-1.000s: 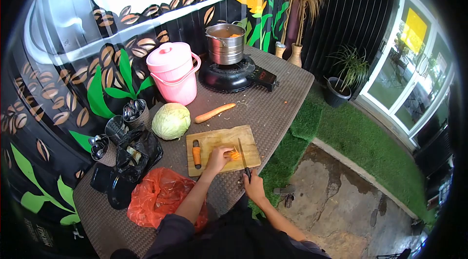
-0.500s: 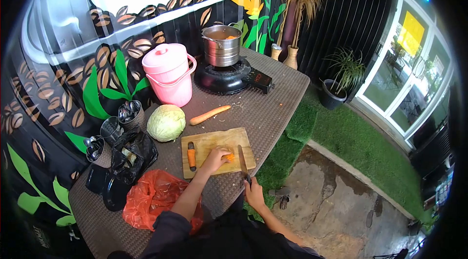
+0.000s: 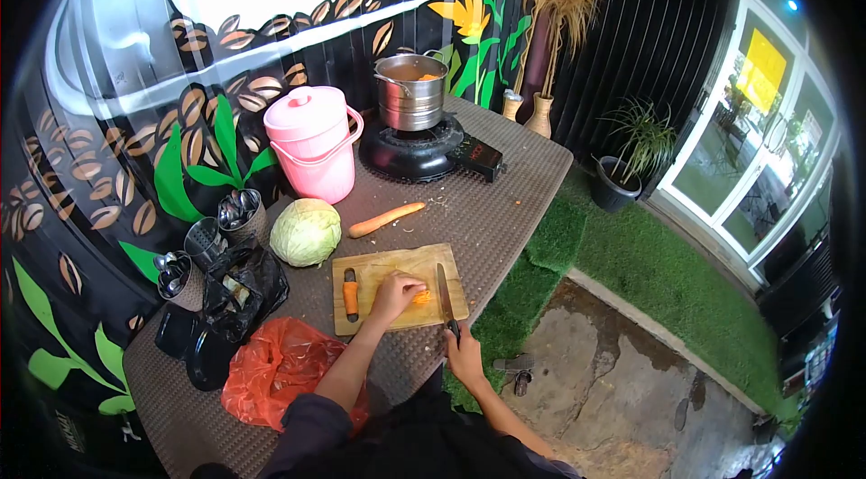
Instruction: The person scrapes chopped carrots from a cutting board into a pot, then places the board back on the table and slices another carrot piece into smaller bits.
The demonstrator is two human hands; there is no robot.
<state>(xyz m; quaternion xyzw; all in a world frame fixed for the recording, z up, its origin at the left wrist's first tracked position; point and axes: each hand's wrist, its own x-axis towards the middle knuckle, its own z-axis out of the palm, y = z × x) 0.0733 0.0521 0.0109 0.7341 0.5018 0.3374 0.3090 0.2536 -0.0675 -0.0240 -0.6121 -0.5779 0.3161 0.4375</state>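
My left hand [image 3: 397, 295] is on the wooden cutting board [image 3: 392, 263], its bent fingers pressed on small cut carrot pieces [image 3: 421, 297]. In my right hand [image 3: 465, 356] is the dark handle of a kitchen knife [image 3: 445, 291]. The blade points away from me over the board's right side, just right of the carrot pieces. At the left of the board lies a short orange object with dark ends [image 3: 351, 296]. Beyond the board are a whole carrot [image 3: 387, 219] and a pale green cabbage [image 3: 307, 233].
A steel pot [image 3: 411, 100] with orange pieces inside stands on a black portable stove [image 3: 410, 155]. Left of it is a pink lidded bucket [image 3: 312, 150]. Cutlery cups [image 3: 242, 216], a black bag [image 3: 255, 285] and a red plastic bag [image 3: 275, 371] line the left. The table edge [image 3: 505, 275] runs at right.
The knife blade has shifted slightly closer to my left hand's fingers. My left hand stays on the carrot pieces. The whole view has moved a little.
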